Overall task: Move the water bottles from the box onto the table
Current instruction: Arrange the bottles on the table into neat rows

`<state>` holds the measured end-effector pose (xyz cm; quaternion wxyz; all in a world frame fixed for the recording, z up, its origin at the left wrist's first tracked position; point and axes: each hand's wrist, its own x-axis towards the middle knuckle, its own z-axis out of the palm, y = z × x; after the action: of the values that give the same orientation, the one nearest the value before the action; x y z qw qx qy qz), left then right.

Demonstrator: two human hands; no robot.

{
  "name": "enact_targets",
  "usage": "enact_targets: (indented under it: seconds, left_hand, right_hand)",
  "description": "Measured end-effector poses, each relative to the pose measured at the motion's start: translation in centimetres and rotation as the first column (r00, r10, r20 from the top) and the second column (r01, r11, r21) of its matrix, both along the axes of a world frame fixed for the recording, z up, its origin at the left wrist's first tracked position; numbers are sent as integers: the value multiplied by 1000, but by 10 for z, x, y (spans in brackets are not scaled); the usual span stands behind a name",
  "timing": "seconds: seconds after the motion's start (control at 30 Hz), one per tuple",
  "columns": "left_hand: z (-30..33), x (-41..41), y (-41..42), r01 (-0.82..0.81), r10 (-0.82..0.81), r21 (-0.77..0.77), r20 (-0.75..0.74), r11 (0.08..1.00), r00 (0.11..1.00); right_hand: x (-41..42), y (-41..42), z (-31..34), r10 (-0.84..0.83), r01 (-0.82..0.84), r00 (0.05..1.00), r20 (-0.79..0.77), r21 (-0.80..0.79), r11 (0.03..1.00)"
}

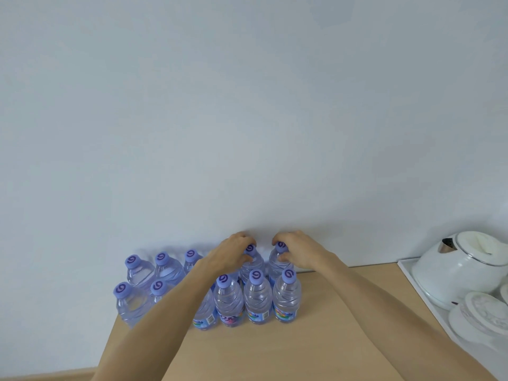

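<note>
Head view: left hand and right hand each grip a back-row water bottle at the neck, fingers curled under the caps. Bottles stand upright on the wooden table against a white wall. Judged full, heavy, thin-walled; necks grip best. Kettle right.
</note>
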<state>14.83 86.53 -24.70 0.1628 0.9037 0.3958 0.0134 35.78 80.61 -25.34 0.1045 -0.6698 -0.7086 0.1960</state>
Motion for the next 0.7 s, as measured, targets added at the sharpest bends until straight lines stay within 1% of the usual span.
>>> enact_targets:
  seconds: [0.2, 0.47, 0.6, 0.7]
  left_hand:
    - [0, -6, 1, -51, 51, 0, -20, 999, 998]
    - [-4, -4, 4, -30, 29, 18, 25, 999, 999]
    - [-5, -5, 5, -12, 11, 28, 29, 1000, 1000]
    - [-4, -6, 5, 4, -5, 28, 29, 1000, 1000]
  right_hand:
    - [-3, 0, 2, 5, -7, 1000, 27, 44, 999]
    - [-11, -4, 1, -41, 37, 997, 65, 65, 997]
    - [-20, -4, -1, -100, 97, 992, 81, 43, 994]
    - [-15, -2, 3, -75, 75, 996, 55, -13, 997]
